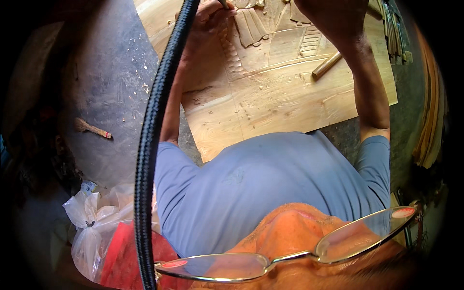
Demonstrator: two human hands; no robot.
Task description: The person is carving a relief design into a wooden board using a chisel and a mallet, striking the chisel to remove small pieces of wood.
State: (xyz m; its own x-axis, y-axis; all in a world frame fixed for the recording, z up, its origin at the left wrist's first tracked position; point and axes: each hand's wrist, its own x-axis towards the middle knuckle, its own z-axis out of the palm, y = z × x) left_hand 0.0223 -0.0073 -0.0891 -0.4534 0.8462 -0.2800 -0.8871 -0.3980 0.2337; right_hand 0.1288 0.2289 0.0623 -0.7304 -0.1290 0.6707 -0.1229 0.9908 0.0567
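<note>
A broad wooden panel (285,99) lies in front of me, its far part carved in relief with ridges and rows of small notches. Over the panel's far left part, my left hand (209,21) is closed around a slim dark carving tool (224,4); the frame's top edge cuts the tool off. My right hand (333,14) is above the far right part of the panel, dark and partly cut off, with its fingers hidden. A round wooden rod (326,66) shows beside my right wrist and runs behind it. Whether that hand holds the rod is hidden.
A small brush (93,128) lies on the grey floor (108,72) to the left, among scattered wood chips. A tied clear plastic bag (89,217) and something red (125,251) are at the lower left. Several long tools (394,36) lie at the panel's right edge. A black braided cable (153,125) crosses the view.
</note>
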